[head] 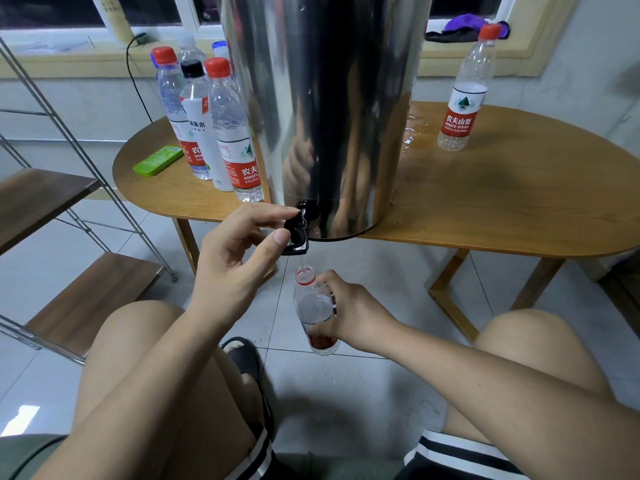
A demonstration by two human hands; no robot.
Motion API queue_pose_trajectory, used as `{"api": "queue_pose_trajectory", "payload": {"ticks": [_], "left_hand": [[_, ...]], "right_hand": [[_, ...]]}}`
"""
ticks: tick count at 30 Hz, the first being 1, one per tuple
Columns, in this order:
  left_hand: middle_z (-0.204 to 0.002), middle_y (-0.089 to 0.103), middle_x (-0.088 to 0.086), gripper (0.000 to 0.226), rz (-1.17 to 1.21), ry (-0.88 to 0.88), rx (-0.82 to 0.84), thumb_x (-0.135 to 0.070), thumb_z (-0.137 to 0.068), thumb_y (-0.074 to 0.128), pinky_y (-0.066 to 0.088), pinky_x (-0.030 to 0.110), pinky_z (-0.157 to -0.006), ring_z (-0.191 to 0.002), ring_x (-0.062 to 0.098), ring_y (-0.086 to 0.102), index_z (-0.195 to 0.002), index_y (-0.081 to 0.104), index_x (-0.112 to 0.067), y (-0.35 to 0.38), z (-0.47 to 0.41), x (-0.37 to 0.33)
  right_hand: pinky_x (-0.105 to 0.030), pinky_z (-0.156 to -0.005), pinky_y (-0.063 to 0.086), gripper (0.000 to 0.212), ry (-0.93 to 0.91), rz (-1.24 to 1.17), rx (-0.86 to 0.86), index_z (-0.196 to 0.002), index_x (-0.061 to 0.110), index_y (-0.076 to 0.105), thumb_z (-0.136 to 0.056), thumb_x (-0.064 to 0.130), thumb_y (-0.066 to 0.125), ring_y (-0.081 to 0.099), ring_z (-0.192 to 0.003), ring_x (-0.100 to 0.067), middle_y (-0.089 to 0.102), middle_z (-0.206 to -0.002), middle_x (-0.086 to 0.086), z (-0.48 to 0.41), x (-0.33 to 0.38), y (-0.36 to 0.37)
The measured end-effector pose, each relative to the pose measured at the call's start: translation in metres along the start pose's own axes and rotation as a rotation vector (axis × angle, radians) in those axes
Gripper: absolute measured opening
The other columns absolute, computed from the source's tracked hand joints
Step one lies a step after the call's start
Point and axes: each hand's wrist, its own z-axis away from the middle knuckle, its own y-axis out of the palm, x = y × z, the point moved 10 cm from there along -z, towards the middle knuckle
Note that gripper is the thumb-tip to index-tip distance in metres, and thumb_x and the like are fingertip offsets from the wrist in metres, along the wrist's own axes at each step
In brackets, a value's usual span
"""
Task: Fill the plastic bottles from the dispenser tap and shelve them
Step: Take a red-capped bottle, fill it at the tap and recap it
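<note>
Your left hand pinches the black tap between thumb and first finger. The tap sticks out of the big steel dispenser at the front edge of the wooden table. Your right hand curls its fingers round the open bottle, held just under the tap, below the table edge. Water runs into its mouth. Capped bottles stand at the table's left end.

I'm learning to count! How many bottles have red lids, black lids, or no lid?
Red-lid bottles: 3
Black-lid bottle: 1
No-lid bottle: 1
Total: 5, not counting the half-hidden bottles behind.
</note>
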Motion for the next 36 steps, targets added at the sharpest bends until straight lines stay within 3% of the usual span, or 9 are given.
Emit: {"api": "queue_pose_trajectory", "payload": {"ticks": [8, 13, 19, 25, 33, 36], "left_hand": [[-0.118, 0.074, 0.006, 0.026, 0.003, 0.005, -0.003, -0.031, -0.105, 0.063, 0.055, 0.033, -0.089, -0.111, 0.029, 0.068, -0.124, 0.076, -0.017, -0.0005, -0.0004, -0.0027], [-0.119, 0.074, 0.004, 0.027, -0.006, 0.004, 0.002, -0.031, -0.105, 0.064, 0.056, 0.038, -0.090, -0.113, 0.028, 0.069, -0.125, 0.076, -0.017, 0.0001, -0.0003, -0.0016], [-0.118, 0.074, 0.004, 0.027, -0.006, 0.003, 0.003, -0.031, -0.105, 0.064, 0.054, 0.027, -0.086, -0.110, 0.024, 0.068, -0.125, 0.076, -0.018, -0.0003, -0.0002, -0.0030], [-0.119, 0.074, 0.005, 0.027, 0.006, 0.011, 0.005, -0.031, -0.104, 0.065, 0.055, 0.028, -0.087, -0.110, 0.026, 0.069, -0.125, 0.075, -0.018, -0.0006, -0.0004, -0.0047], [-0.119, 0.073, 0.005, 0.026, 0.015, 0.025, 0.011, -0.031, -0.104, 0.066, 0.056, 0.033, -0.085, -0.111, 0.027, 0.069, -0.126, 0.074, -0.020, -0.0008, -0.0002, -0.0048], [-0.119, 0.073, 0.004, 0.025, 0.014, 0.030, 0.010, -0.030, -0.103, 0.067, 0.058, 0.042, -0.084, -0.110, 0.030, 0.070, -0.126, 0.074, -0.023, -0.0010, -0.0001, -0.0030]], "right_hand": [[-0.043, -0.086, 0.059, 0.068, -0.002, -0.015, -0.009, -0.117, 0.037, 0.046, -0.070, 0.044, 0.094, 0.068, -0.097, -0.020, 0.071, -0.113, 0.008, 0.0004, 0.0011, -0.0005], [-0.042, -0.085, 0.059, 0.068, -0.004, -0.014, -0.006, -0.117, 0.038, 0.046, -0.070, 0.044, 0.094, 0.068, -0.097, -0.020, 0.071, -0.113, 0.007, 0.0006, 0.0019, -0.0009], [-0.042, -0.086, 0.060, 0.067, -0.001, -0.013, -0.001, -0.117, 0.037, 0.046, -0.070, 0.044, 0.094, 0.068, -0.097, -0.021, 0.072, -0.112, 0.006, 0.0011, 0.0027, -0.0016], [-0.042, -0.085, 0.059, 0.066, 0.005, -0.017, -0.004, -0.115, 0.038, 0.046, -0.071, 0.044, 0.094, 0.068, -0.095, -0.019, 0.071, -0.111, 0.008, 0.0016, 0.0035, -0.0028], [-0.041, -0.084, 0.059, 0.066, 0.008, -0.010, 0.002, -0.116, 0.039, 0.045, -0.072, 0.044, 0.094, 0.067, -0.095, -0.019, 0.070, -0.111, 0.008, 0.0022, 0.0043, -0.0030], [-0.040, -0.086, 0.059, 0.067, 0.017, -0.012, 0.001, -0.117, 0.038, 0.046, -0.070, 0.045, 0.093, 0.067, -0.096, -0.018, 0.071, -0.112, 0.009, 0.0022, 0.0038, -0.0029]]}}
